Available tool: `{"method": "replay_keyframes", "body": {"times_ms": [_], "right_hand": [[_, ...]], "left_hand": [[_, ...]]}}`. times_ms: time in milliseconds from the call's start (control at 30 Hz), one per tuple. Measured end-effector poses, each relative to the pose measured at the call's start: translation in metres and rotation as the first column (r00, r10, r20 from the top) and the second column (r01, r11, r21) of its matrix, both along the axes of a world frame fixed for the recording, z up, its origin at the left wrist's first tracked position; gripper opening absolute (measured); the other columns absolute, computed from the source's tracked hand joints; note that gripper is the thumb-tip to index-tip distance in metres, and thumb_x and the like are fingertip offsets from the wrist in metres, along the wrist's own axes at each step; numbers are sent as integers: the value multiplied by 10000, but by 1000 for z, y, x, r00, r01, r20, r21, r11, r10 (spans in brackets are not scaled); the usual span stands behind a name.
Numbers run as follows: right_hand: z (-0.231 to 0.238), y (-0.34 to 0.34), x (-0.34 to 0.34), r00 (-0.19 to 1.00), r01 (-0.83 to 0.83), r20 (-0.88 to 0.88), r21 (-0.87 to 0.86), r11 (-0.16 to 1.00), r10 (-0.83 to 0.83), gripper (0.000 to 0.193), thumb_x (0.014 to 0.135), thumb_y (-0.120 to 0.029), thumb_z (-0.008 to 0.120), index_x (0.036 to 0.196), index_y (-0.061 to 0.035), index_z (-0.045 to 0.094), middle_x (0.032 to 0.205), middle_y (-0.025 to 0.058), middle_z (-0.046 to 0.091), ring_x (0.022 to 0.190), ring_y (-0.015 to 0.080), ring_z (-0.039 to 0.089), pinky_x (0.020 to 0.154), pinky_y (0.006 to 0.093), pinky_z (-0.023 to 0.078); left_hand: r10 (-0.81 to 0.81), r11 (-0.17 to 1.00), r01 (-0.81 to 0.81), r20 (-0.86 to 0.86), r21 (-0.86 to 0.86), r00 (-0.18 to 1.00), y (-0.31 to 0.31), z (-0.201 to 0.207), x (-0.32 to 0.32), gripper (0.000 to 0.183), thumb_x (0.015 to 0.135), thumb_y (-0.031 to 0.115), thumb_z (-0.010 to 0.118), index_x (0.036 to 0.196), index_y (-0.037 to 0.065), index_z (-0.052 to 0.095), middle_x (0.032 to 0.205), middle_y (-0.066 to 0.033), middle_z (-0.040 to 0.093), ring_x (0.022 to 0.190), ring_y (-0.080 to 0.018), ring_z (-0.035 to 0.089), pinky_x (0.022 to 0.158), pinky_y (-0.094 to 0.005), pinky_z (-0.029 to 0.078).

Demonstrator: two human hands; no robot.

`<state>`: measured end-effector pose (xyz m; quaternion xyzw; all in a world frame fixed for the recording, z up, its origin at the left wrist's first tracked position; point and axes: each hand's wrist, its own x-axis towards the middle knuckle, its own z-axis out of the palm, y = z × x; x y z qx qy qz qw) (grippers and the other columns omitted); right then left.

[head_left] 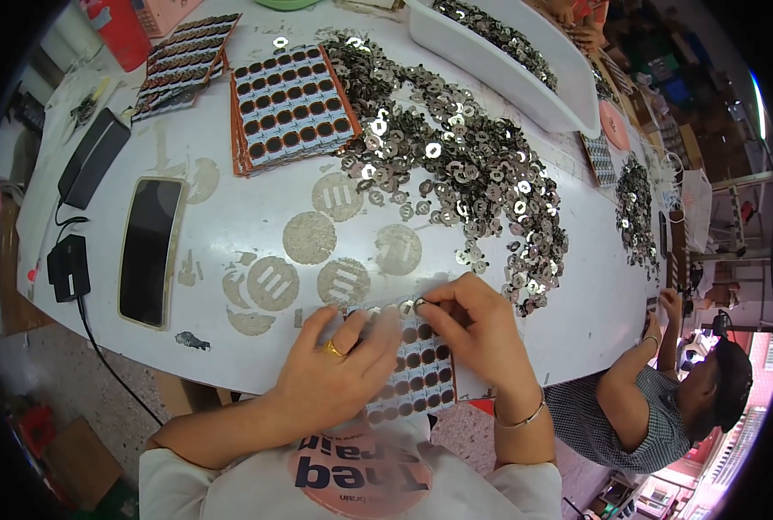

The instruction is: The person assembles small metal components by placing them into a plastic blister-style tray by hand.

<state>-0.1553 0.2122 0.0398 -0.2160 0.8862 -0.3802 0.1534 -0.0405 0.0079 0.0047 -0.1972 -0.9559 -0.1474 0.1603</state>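
A sheet (427, 374) with rows of dark round spots on a pale ground lies at the table's near edge, close to my body. My right hand (482, 334) pinches a small metal disc (420, 303) between thumb and forefinger at the sheet's far edge. Over the sheet's left side rests my left hand (343, 364), a ring on one finger. Its fingers are bent and their tips smeared by motion, so what they hold does not show. A few shiny discs sit along the sheet's top row. Beyond my hands spreads a large heap of small metal discs (482, 186).
A stack of similar sheets (291, 108) lies left of the heap, another stack (187, 61) farther back. A phone (151, 251) and black adapters (68, 269) with a cable lie left. A white tub (508, 82) stands far right. Another person (638, 399) works at right.
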Motion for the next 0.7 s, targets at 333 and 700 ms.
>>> {"method": "replay_keyframes", "body": {"times_ms": [333,700], "right_hand": [[3,7,-27,687,-1,-688,320,947,233,416,822,45,730,1224,-64,710,985,73,729,882,252,625,792,393,511],[2,20,-38,1000,7,-20,-238,971,-12,306,916,93,667,1199,-4,736,1046,63,785,939,114,723,866,267,576]], "left_hand": [[-42,999,42,11,-35,999,-4,3,0,400,866,309,767,1206,99,754,1421,-65,647,1194,-255,558,1051,-504,445],[9,999,-10,28,50,1000,-2,4,-1,454,850,295,798,1254,100,730,1360,-40,667,1177,-223,574,1066,-490,430]]}}
